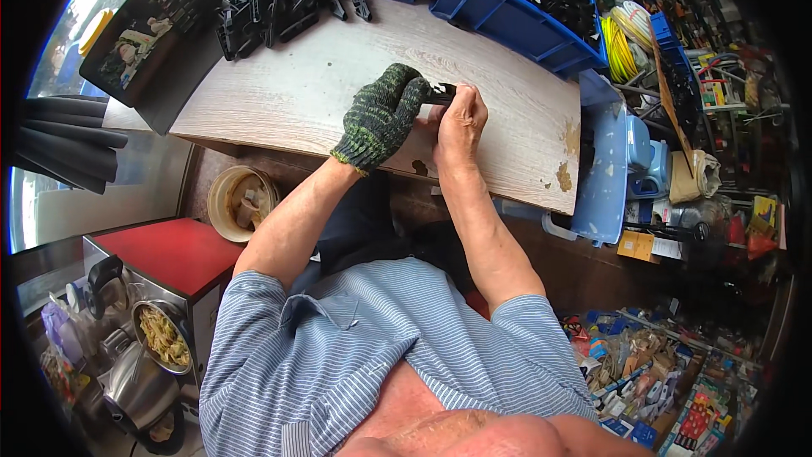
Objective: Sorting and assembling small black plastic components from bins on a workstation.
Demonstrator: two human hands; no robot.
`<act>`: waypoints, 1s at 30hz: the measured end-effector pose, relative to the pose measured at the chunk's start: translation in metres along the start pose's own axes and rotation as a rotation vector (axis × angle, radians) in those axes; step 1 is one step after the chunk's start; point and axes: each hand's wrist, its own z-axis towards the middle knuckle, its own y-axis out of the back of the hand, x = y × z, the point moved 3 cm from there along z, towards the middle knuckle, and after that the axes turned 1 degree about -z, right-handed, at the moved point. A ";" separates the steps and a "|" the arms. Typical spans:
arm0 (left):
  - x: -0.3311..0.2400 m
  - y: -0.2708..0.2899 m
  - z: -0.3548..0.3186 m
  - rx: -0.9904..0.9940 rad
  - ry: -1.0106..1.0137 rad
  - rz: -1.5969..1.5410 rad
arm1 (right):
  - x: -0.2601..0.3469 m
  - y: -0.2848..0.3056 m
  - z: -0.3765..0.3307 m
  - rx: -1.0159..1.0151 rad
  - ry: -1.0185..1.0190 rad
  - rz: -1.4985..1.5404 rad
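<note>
Above the desk (279,97), a black piece (441,96) lies crosswise between both hands, the gloved left hand (382,114) curled closed on its left end, the bare right hand's (461,125) grip pinched shut on its right.

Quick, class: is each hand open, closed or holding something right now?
Left hand, in a dark green knitted glove: closed on a small black plastic-looking piece, its grip partly hidden.
Right hand, bare: closed, pinching the same piece.
</note>
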 end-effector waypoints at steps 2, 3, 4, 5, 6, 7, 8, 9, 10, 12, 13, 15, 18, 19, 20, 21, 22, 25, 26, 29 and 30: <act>-0.006 -0.010 -0.004 -0.051 -0.020 0.025 | -0.003 0.006 0.005 -0.016 0.049 -0.041; -0.006 -0.012 -0.007 -0.114 -0.030 0.058 | 0.000 0.003 0.002 -0.012 0.044 -0.041; -0.001 -0.014 -0.009 -0.148 -0.069 0.079 | 0.004 0.000 -0.004 -0.009 0.008 -0.027; 0.003 -0.018 -0.010 -0.153 -0.064 0.083 | 0.005 -0.003 -0.008 -0.006 -0.030 -0.013; 0.004 -0.023 -0.011 -0.150 -0.090 0.166 | 0.002 -0.002 -0.006 -0.004 -0.031 -0.013; 0.006 -0.026 -0.012 -0.148 -0.116 0.251 | -0.003 0.002 -0.001 0.012 0.063 -0.069; 0.006 -0.028 -0.017 -0.157 -0.372 0.471 | -0.005 0.005 0.001 0.029 0.157 -0.123; -0.013 -0.033 -0.014 -0.060 -0.017 0.138 | -0.009 0.014 0.006 0.021 0.157 -0.126; -0.011 -0.036 -0.013 -0.051 -0.054 0.221 | -0.008 0.014 0.006 0.048 0.230 -0.171; -0.008 -0.036 -0.013 -0.049 -0.086 0.307 | -0.007 0.011 0.004 0.082 0.282 -0.205; -0.008 -0.035 -0.014 -0.044 -0.105 0.316 | -0.004 0.008 0.001 0.092 0.280 -0.205; -0.007 -0.033 -0.015 -0.049 -0.123 0.328 | -0.001 0.003 -0.002 0.106 0.200 -0.130; -0.011 -0.032 -0.017 -0.053 -0.284 0.411 | -0.002 0.006 0.001 0.136 0.202 -0.163; -0.011 -0.032 -0.018 -0.062 -0.284 0.414 | -0.003 0.007 0.002 0.143 0.211 -0.188; -0.012 -0.031 -0.019 -0.096 -0.325 0.394 | -0.004 0.008 0.004 0.162 0.225 -0.188; -0.018 -0.028 -0.020 -0.129 -0.365 0.375 | -0.002 0.006 0.002 0.171 0.226 -0.187; -0.020 -0.024 -0.021 -0.092 -0.213 0.202 | -0.001 0.004 0.000 0.190 0.147 -0.086; -0.018 -0.010 -0.019 -0.051 -0.134 0.185 | 0.000 0.006 0.003 0.217 0.050 0.057; -0.006 0.004 -0.013 -0.119 -0.236 0.244 | 0.005 0.004 -0.001 0.195 -0.036 0.055; 0.009 0.068 0.019 -0.407 -0.241 0.726 | 0.016 0.022 0.013 -0.033 -0.170 0.025; 0.003 0.089 0.031 -0.333 -0.169 0.887 | 0.023 0.037 0.026 -0.104 -0.167 0.036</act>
